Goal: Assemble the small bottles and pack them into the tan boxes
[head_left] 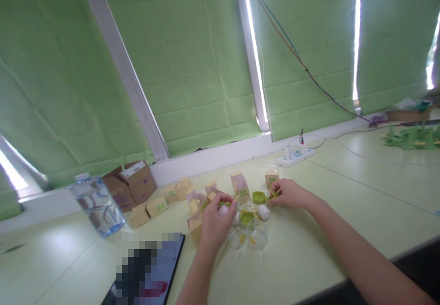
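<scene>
My left hand [218,218] is closed in a pinch, and a thin yellow tip [236,198] shows at its fingertips; the rest of what it holds is hidden. The fingers of my right hand [288,193] pinch a small green plastic piece [274,194]. Just left of it lies a green tray-like part [259,198]. Between the hands are another green part [246,218], a white rounded piece [264,212] and clear plastic cups [257,237] with yellow bits by them. Open small cartons [239,182] stand behind the hands.
Small closed boxes [157,206] line the left side, before a brown cardboard box [139,181]. A large water bottle [99,206] and a tablet [158,268] are at left. A power strip [295,157] lies at the back; green plastic parts [412,138] sit far right.
</scene>
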Demonstrator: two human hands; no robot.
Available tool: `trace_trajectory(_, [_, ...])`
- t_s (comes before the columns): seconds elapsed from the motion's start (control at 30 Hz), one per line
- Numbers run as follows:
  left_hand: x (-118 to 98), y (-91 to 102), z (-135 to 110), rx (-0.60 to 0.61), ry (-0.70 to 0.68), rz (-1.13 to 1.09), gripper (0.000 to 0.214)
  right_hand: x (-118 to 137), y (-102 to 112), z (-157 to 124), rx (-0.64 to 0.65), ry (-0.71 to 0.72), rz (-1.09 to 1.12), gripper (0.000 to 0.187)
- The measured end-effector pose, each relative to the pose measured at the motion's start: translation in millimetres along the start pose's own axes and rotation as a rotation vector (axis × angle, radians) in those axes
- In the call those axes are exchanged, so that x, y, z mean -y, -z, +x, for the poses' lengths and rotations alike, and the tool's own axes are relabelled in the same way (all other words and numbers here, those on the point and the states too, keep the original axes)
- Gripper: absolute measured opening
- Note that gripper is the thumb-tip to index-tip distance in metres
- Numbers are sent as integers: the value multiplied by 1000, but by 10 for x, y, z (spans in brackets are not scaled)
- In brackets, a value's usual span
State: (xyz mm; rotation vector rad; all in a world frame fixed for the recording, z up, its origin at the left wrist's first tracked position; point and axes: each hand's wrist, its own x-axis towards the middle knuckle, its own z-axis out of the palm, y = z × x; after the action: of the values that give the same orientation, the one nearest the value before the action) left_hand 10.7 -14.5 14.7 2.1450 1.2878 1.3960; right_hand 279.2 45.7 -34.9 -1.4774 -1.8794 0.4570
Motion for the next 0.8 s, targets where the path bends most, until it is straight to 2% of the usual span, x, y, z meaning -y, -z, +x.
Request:
trace_trajectory(0.1, [-2, -2, 1, 2, 5, -8, 12, -34, -14, -9, 27, 2, 45, 31])
trace_trajectory(0.23, [18, -3, -2, 31, 35, -19, 14, -8, -10, -25, 39, 10, 103, 48])
trace_trajectory(0.37, [32, -12, -12, 44, 44, -33, 15, 130, 58, -46, -81, 79, 91, 33])
trace_trajectory(0.5, [7, -35, -35, 73, 42, -61, 15, 442, 67, -130, -115, 255, 268, 28])
trace_trajectory(0.67, [-42, -65, -57, 149, 21, -63, 15, 784, -77, -274, 44, 452, 328, 29])
trace_trajectory(0.8, [-41, -69, -63, 190, 35, -59, 18, 816, -132, -284, 62, 480, 315, 23])
